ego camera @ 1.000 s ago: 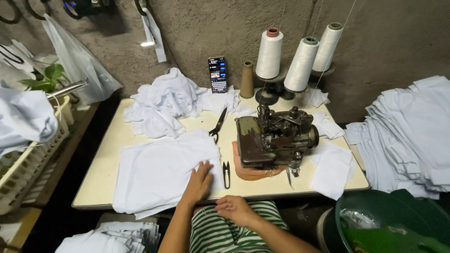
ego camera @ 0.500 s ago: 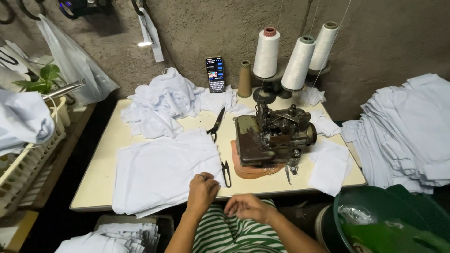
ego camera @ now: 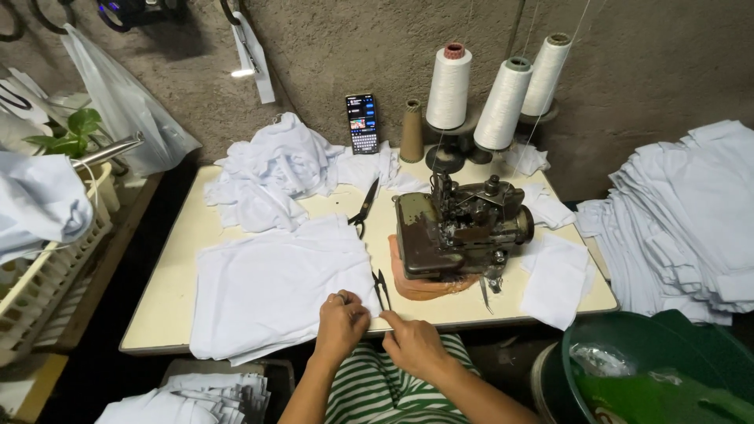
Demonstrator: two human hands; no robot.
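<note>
Rough grey wall backs a cream desk (ego camera: 165,306) carrying an old sewing machine (ego camera: 459,235). White fabric (ego camera: 275,290) lies at lower left-centre, its near corner at the desk edge. Left hand (ego camera: 342,323) pinches that corner, fingers curled; right hand (ego camera: 415,345) pinches the edge beside it, knuckles up. Best kept taut, edges aligned, clear of the small snips (ego camera: 382,289).

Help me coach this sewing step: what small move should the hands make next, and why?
Probably slide the white fabric piece right, toward the sewing machine. Both the left hand and right hand pinch its near corner at the table edge, beside the small snips, short of the machine.
</note>
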